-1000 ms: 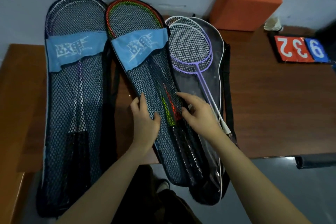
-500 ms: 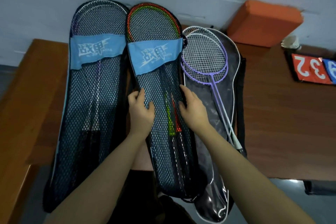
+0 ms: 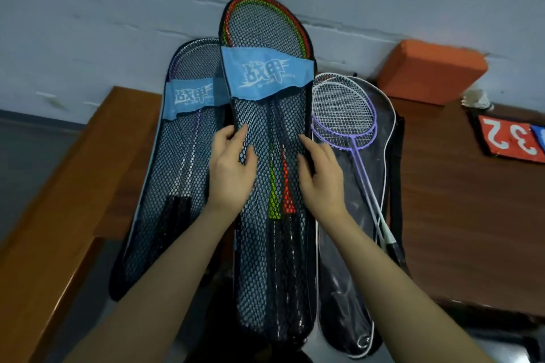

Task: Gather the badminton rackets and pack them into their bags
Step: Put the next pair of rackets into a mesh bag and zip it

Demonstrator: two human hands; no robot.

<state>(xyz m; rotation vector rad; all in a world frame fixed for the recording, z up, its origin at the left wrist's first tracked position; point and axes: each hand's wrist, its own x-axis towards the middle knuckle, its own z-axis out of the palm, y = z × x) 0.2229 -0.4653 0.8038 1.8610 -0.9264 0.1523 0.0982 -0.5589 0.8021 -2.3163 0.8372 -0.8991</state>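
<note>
Lifted since half a second ago, the middle bag (image 3: 267, 82) now stands higher, its head overlapping the left bag (image 3: 177, 156) and reaching up the wall (image 3: 118, 9).

Both hands hold the middle bag by its edges: the left hand (image 3: 231, 168) grips the left edge with fingers curled into the mesh, and the right hand (image 3: 323, 174) grips the right edge, thumb on the front. Between the hands, inside the mesh, show the red racket (image 3: 287, 186) and green racket (image 3: 272, 188), shafts side by side. Just right of the right hand, the purple racket (image 3: 343, 121) and a white racket (image 3: 333, 82) lie on the open clear bag (image 3: 380, 180) on the desk (image 3: 472, 215). Farther right are an orange block (image 3: 430, 71) and a scoreboard (image 3: 510, 138).
</note>
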